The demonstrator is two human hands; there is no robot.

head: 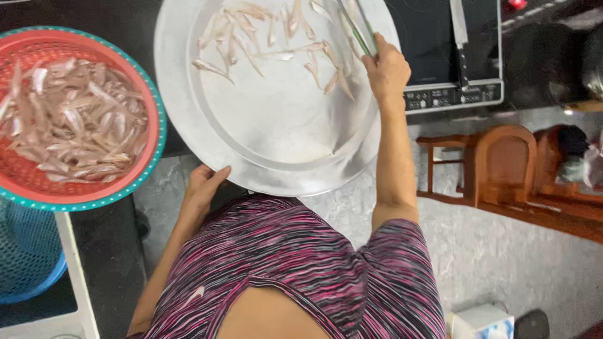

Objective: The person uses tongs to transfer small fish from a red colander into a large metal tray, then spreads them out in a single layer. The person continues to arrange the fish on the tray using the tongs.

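A large round metal tray (282, 135) lies in front of me with several small pale fish (276, 37) spread over its far half. My left hand (204, 185) grips the tray's near rim from below. My right hand (384, 66) is over the tray's right side, shut on a pair of long thin chopsticks (358, 25) that point up toward the fish. A red colander with a teal rim (154, 125) sits at the left, full of the same small fish (69, 122).
A dark induction cooktop (452, 63) with a knife (460, 37) on it lies beyond the tray at the right. Wooden chairs (502, 166) stand on the speckled floor at the right. A blue mesh basket (28, 251) sits at the lower left, a tissue box (483, 323) at the bottom.
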